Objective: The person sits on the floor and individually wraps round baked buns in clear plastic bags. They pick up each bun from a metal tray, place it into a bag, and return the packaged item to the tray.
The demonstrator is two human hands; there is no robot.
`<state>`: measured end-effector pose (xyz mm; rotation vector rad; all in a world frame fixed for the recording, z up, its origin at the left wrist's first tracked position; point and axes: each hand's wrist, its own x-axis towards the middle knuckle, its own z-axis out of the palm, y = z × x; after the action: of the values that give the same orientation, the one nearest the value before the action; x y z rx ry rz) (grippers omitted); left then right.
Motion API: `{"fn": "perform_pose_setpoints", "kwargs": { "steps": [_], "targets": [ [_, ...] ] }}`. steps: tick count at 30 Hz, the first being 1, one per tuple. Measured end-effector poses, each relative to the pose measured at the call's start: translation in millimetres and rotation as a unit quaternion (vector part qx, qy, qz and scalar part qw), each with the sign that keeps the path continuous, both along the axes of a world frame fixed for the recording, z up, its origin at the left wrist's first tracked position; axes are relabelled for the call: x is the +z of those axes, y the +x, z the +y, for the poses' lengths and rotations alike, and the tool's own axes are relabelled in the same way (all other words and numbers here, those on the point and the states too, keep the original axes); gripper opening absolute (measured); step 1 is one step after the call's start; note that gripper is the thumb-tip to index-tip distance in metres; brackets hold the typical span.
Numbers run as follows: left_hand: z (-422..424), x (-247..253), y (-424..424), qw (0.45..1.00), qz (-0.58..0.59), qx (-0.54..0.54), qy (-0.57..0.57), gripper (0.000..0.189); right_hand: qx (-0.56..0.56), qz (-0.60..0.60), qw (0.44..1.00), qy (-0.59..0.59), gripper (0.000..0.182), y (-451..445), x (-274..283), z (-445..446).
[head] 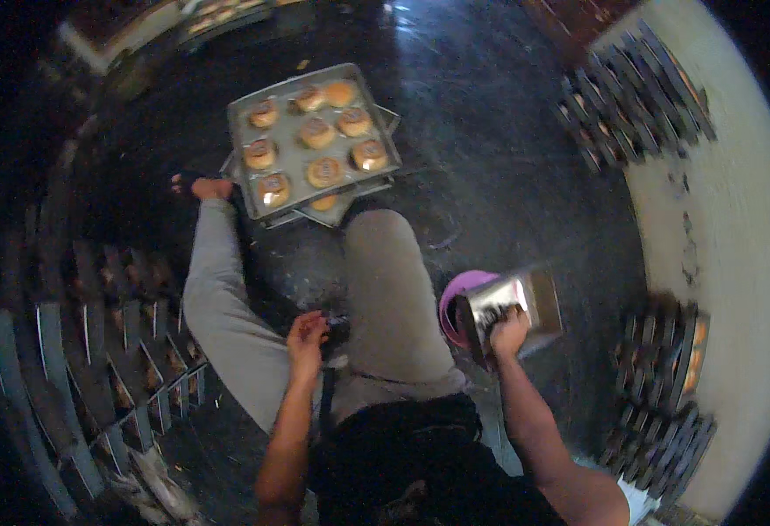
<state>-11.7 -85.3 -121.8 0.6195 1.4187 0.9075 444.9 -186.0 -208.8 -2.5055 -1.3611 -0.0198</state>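
My left hand [308, 334] hovers over my lap between my thighs, fingers partly curled. Close to its fingertips is a small dark object [337, 321], too blurred to name; whether I hold it is unclear. My right hand [510, 334] reaches into an open box [544, 306] with a shiny inner face, by my right knee. Dark stuff lies at its fingers, which are blurred. Beyond my feet, a metal baking tray [289, 148] carries several round browned buns [318, 133] with dark tops. Glossy glints like clear film show on some.
More trays [332, 214] lie askew beneath the top one. A pink bucket [452, 296] stands behind the box. Stacked trays [634, 98] line the right wall, with further stacks [661, 355] below. At left stands a metal rack [95, 368] of trays. Dark floor [490, 177] lies between.
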Motion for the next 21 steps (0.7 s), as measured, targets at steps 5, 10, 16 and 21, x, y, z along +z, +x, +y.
{"fn": "perform_pose_setpoints", "kwargs": {
  "steps": [5, 10, 16, 21],
  "targets": [
    [8.1, 5.1, 12.8, 0.999, 0.004, -0.05, 0.017, 0.025, -0.057, -0.049, 0.996, -0.038, 0.02, 30.6, -8.1, 1.8],
    [11.5, 19.3, 28.3, 0.997, 0.021, -0.065, 0.039, 0.028, -0.087, 0.008, 0.995, -0.046, 0.019, 32.6, -3.2, -0.8],
    [1.5, 53.9, 45.5, 0.997, 0.018, -0.071, 0.037, 0.029, -0.061, -0.043, 0.997, 0.007, 0.019, 23.6, 39.5, 4.9],
    [3.9, 72.4, 51.6, 0.961, 0.109, -0.152, 0.206, 0.052, 0.071, 0.101, 0.972, 0.2, 0.015, -18.8, 173.5, 53.6]
  ]
}}
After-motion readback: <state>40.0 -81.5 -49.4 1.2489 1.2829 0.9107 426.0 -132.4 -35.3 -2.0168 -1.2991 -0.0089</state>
